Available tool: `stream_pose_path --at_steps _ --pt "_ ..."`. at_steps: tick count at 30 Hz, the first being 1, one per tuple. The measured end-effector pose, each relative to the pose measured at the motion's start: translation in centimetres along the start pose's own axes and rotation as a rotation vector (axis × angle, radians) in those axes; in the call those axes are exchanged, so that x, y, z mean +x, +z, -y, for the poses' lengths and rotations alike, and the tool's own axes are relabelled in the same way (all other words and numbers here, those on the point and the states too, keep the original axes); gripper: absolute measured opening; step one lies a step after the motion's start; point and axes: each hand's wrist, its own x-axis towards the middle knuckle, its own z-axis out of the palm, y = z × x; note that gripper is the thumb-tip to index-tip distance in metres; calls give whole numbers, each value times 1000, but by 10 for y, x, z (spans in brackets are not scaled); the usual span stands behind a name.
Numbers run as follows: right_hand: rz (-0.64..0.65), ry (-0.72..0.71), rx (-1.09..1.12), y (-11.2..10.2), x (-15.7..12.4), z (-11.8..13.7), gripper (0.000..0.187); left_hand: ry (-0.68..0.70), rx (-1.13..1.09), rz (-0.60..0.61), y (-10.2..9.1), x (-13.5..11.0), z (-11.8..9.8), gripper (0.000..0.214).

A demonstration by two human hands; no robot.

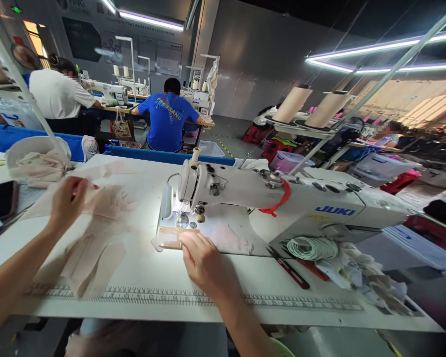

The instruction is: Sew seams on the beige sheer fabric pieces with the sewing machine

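My left hand (69, 198) is curled, fingers pinched at the upper edge of sheer beige fabric pieces (92, 253) that lie loosely on the left of the white table. Motion blurs the hand and the cloth near it. At the front of a white sewing machine (226, 186), my right hand (203, 255) rests palm down. Its fingertips touch a tan strip (169, 238) on the machine bed below the needle area, and no held thing shows in it. Pale pink fabric (226, 235) lies on the bed, right of that hand.
Black-and-red tweezers (290, 267), a coil of pale green cord (312, 248) and crumpled scraps (364, 272) lie at right. A printed ruler (152, 296) runs along the front edge. A phone (2, 198) and a fabric-filled white bin (37, 156) stand left. Co-workers sit beyond.
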Motion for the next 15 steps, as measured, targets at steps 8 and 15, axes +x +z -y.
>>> stream_pose_path --at_steps 8,15 --pt "141 -165 -179 5 -1 9 21 303 -75 806 28 -61 -32 34" --pt "152 -115 -269 7 4 8 17 378 -43 774 83 -45 -56 29"
